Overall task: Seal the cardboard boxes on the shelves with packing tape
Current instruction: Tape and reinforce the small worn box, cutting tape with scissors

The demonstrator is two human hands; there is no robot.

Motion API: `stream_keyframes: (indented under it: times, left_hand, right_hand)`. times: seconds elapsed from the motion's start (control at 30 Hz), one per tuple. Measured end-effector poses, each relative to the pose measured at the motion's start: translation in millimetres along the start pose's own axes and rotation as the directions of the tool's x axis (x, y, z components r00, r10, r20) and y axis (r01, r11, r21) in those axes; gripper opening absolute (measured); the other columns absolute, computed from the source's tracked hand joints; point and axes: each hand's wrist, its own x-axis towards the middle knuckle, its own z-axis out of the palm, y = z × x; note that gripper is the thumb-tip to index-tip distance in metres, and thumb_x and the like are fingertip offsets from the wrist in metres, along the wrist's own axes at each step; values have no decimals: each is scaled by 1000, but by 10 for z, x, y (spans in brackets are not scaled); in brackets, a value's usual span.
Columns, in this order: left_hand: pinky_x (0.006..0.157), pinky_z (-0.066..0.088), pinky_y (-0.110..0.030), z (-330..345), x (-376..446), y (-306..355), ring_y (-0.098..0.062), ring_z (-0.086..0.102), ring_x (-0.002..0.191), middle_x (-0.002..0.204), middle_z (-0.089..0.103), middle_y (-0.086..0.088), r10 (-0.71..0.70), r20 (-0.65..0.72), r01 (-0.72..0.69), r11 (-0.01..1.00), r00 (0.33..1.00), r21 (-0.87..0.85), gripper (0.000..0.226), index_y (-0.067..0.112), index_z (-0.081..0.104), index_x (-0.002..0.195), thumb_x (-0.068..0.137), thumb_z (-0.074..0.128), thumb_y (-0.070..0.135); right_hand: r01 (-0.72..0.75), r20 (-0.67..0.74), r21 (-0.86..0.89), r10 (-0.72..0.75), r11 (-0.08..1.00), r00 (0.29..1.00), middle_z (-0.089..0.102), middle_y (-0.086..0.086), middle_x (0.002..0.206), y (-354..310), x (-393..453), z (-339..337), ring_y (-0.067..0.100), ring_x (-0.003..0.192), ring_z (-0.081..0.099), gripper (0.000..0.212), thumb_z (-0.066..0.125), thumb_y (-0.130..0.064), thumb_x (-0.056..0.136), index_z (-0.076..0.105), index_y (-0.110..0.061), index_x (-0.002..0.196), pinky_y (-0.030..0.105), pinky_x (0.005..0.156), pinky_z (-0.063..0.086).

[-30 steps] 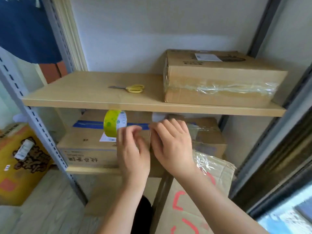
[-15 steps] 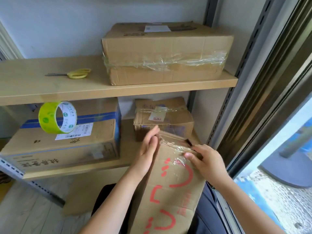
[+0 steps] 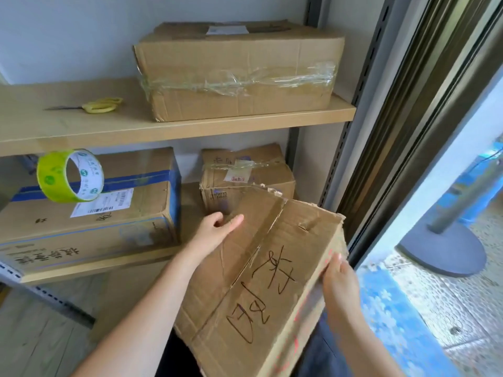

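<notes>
A worn cardboard box (image 3: 261, 289) with black handwriting lies tilted across my lap, its two flaps meeting along a centre seam. My left hand (image 3: 215, 232) rests on its left flap, fingers loosely extended. My right hand (image 3: 339, 281) grips the box's right edge. A green roll of packing tape (image 3: 69, 175) hangs by its strip from the front edge of the upper shelf (image 3: 190, 129). Yellow-handled scissors (image 3: 99, 105) lie on that shelf.
A large box (image 3: 236, 72) wrapped in clear tape stands on the upper shelf. On the lower shelf (image 3: 89, 268) are a blue-striped box (image 3: 89, 213) and a small taped box (image 3: 245, 175). A grey metal upright (image 3: 351, 110) and a doorway are at the right.
The box has been turned: its face with red marks and clear tape gave way to the flap side with black writing. My right hand moved down to its right edge.
</notes>
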Motion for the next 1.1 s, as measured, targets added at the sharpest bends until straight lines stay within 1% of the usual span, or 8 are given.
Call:
stream_keyframes:
  times: [0.17, 0.23, 0.33, 0.43, 0.63, 0.87, 1.03, 1.1]
  left_hand:
    - [91, 55, -37, -255, -346, -133, -16, 68, 102, 108, 74, 5, -87, 249, 159, 944, 965, -289, 71, 24, 63, 120, 67, 77, 69]
    - [77, 56, -31, -306, -420, -161, -14, 71, 92, 94, 76, 5, -74, 190, 129, 948, 979, -290, 55, 22, 65, 107, 71, 74, 64]
    - [85, 56, -31, -390, -492, -210, -15, 70, 98, 102, 75, 4, -61, 87, 81, 965, 994, -251, 76, 19, 65, 113, 61, 73, 75]
    - [87, 51, -28, -452, -594, -249, -11, 65, 103, 105, 72, 9, -26, 32, 32, 978, 999, -205, 60, 28, 65, 106, 69, 66, 75]
    - [93, 49, -31, -342, -658, -207, -11, 65, 103, 100, 74, 10, 12, -69, -27, 977, 998, -210, 43, 29, 72, 95, 79, 64, 69]
    - [110, 40, -48, -508, -713, -637, -26, 58, 125, 134, 63, -1, -210, 224, 295, 830, 952, -474, 94, 27, 56, 137, 56, 87, 65]
    - [95, 48, -40, -461, -857, -669, -33, 69, 101, 103, 76, -14, -327, 269, 422, 739, 906, -525, 38, 12, 77, 105, 84, 71, 44]
    - [100, 47, -41, -497, -846, -550, -32, 70, 98, 102, 76, -14, -296, 277, 403, 736, 914, -544, 35, 11, 80, 97, 82, 71, 42]
  right_hand:
    - [34, 249, 338, -124, 941, 960, 53, -15, 142, -262, -334, 115, 9, 132, 48, 101, 35, -101, 62, 42, -42, 144, 44, 115, 34]
    - [52, 342, 356, -182, 933, 922, 58, -12, 138, -361, -350, 97, 9, 127, 54, 101, 47, -98, 61, 42, -39, 144, 42, 112, 39]
    - [105, 435, 275, -222, 956, 873, 65, -13, 128, -558, -364, 9, 8, 118, 61, 106, 59, -94, 56, 46, -33, 142, 36, 105, 45]
    - [112, 545, 192, -201, 975, 814, 65, -13, 126, -636, -403, -77, 5, 113, 62, 98, 65, -86, 61, 44, -32, 140, 23, 86, 47]
    - [169, 536, 51, -170, 984, 827, 74, -4, 107, -749, -336, -66, 14, 100, 70, 75, 73, -69, 66, 59, -23, 122, 34, 84, 55]
    - [-25, 578, 231, -117, 973, 807, 73, 11, 113, -912, -16, -73, 27, 110, 67, 66, 58, -63, 87, 64, -6, 121, 45, 104, 47]
    - [-96, 658, 207, -66, 974, 750, 64, -1, 132, -505, -309, 250, 23, 116, 65, 70, 68, -55, 85, 34, -46, 144, 47, 97, 52]
    - [-211, 664, 300, -44, 930, 747, 69, 10, 123, -440, -399, 261, 30, 104, 70, 57, 70, -37, 88, 45, -36, 139, 48, 82, 59]
